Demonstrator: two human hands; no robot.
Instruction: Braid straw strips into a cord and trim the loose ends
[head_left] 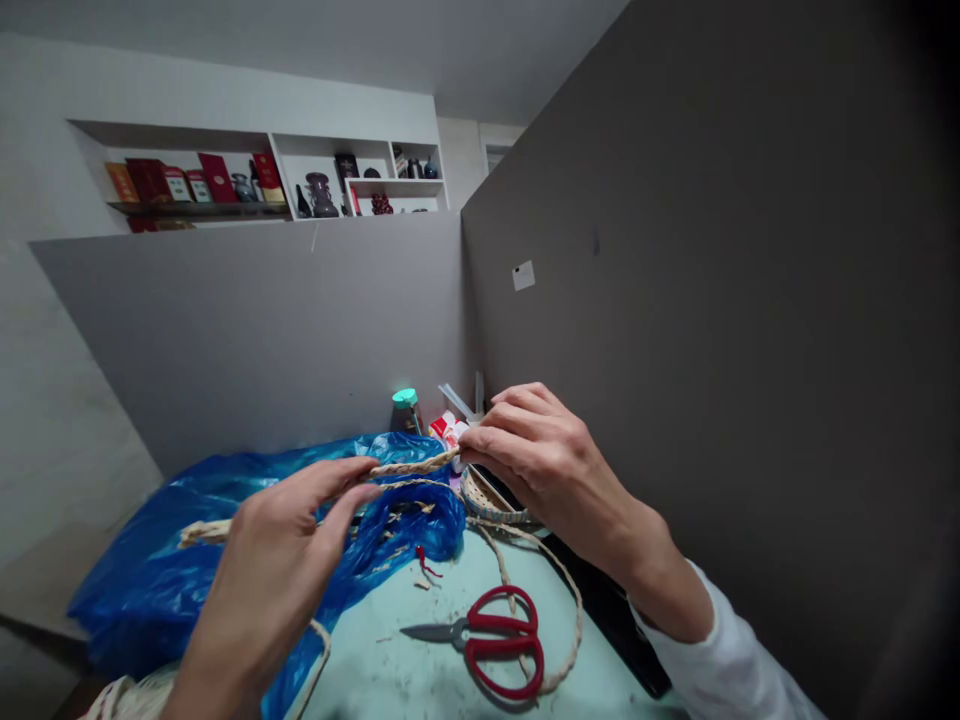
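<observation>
A braided straw cord (420, 466) is stretched between my two hands above the table. My left hand (289, 530) pinches its left end between thumb and fingers. On the other side my right hand (540, 450) grips the cord with the fingertips pressed together. More of the cord trails down and loops over the table, passing under the red-handled scissors (504, 640), which lie with the blades pointing left. Loose straw strands (206, 533) stick out left of my left hand, over a blue plastic bag (165, 560).
Behind my right hand sit a small woven basket (484, 495) and a red-and-white packet (448, 428). A jar with a turquoise lid (405, 400) stands at the back. Red thread scraps (426, 565) lie on the pale green tabletop (397, 670). Grey partitions (300, 340) enclose the table.
</observation>
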